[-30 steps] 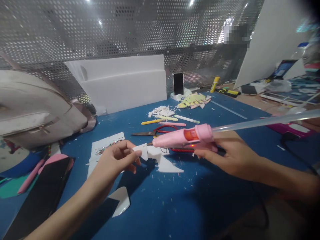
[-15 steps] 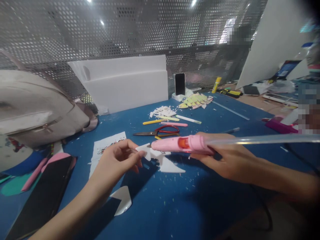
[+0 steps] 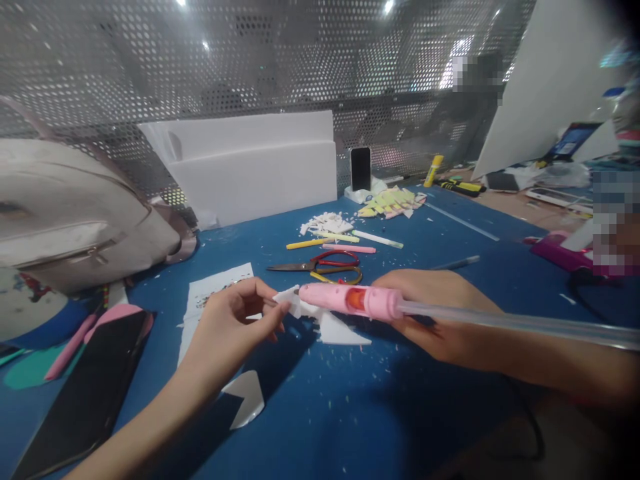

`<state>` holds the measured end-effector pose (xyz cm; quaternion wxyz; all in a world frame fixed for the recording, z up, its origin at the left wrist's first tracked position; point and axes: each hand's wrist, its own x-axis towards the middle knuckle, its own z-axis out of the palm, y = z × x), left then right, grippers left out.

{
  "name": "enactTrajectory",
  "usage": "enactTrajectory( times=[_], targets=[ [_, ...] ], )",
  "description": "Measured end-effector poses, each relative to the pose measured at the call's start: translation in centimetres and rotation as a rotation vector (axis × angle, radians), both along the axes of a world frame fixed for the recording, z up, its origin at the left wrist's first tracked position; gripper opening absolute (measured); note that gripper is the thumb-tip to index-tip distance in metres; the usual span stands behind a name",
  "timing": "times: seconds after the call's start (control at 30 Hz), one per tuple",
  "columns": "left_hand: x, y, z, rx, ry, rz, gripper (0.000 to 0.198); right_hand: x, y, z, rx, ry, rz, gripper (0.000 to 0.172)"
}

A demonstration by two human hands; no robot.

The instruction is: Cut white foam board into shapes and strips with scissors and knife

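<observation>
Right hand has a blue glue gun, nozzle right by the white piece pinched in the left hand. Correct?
Not quite: the glue gun is pink, not blue, as the head view shows. The right hand does hold it, nozzle right by the white piece pinched in the left hand.

Pink plastic glue gun (image 3: 326, 297), its nozzle (image 3: 297, 291) right at a small, flat, angular white piece (image 3: 293, 299)
Held nearly level, pointing left, the gun shows orange inside; a long, clear glue stick (image 3: 500, 322) extends from its rear. The piece is raised and tilted.
</observation>
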<state>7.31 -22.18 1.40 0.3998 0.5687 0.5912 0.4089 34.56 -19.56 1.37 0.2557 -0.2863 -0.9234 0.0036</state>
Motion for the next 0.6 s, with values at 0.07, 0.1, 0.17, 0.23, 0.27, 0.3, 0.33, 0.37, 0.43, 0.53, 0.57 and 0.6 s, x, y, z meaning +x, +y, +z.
enactTrajectory(
  times=[0.07, 0.1, 0.17, 0.23, 0.27, 0.3, 0.33, 0.37, 0.43, 0.53, 0.57, 0.6],
  targets=[
    [0.0, 0.0, -0.1, -0.005, -0.002, -0.001, 0.023, 0.0, 0.1, -0.1, -0.009, -0.009, -0.009, 0.022],
    [0.0, 0.1, -0.1, -0.005, -0.002, -0.002, 0.023, 0.0, 0.1, -0.1, -0.011, -0.009, -0.012, 0.023],
    [0.0, 0.1, -0.1, -0.003, -0.015, -0.006, 0.024, 0.0, 0.2, -0.1, -0.004, 0.008, 0.004, 0.022],
    [0.0, 0.2, -0.1, -0.012, -0.053, -0.007, 0.024, 0.0, 0.2, 0.0, 0.006, 0.032, 0.031, 0.02],
    [-0.1, 0.2, -0.2, -0.021, -0.079, -0.004, 0.025, 0.0, 0.1, 0.1, 0.016, 0.047, 0.044, 0.017],
    [-0.2, 0.4, -0.3, -0.031, -0.108, 0.001, 0.025, 0.1, 0.1, 0.2, 0.03, 0.066, 0.051, 0.015],
    [-0.3, 0.5, -0.4, -0.04, -0.136, 0.005, 0.025, 0.1, 0.0, 0.3, 0.048, 0.089, 0.052, 0.011],
    [-0.4, 0.6, -0.6, -0.046, -0.163, 0.007, 0.025, 0.2, 0.0, 0.4, 0.065, 0.115, 0.045, 0.008],
    [-0.7, 0.9, -0.8, -0.057, -0.214, 0.002, 0.026, 0.3, 0.1, 0.5, 0.094, 0.175, 0.015, 0.004],
    [-1.0, 1.1, -1.1, -0.061, -0.255, -0.008, 0.025, 0.7, 0.4, 0.5, 0.067, 0.232, -0.07, 0.006],
    [-1.0, 1.1, -1.2, -0.055, -0.262, -0.013, 0.024, 0.8, 0.6, 0.5, 0.046, 0.244, -0.097, 0.007],
    [-1.0, 1.1, -1.2, -0.04, -0.26, -0.018, 0.022, 0.9, 0.7, 0.6, 0.013, 0.257, -0.119, 0.009]
  ],
)
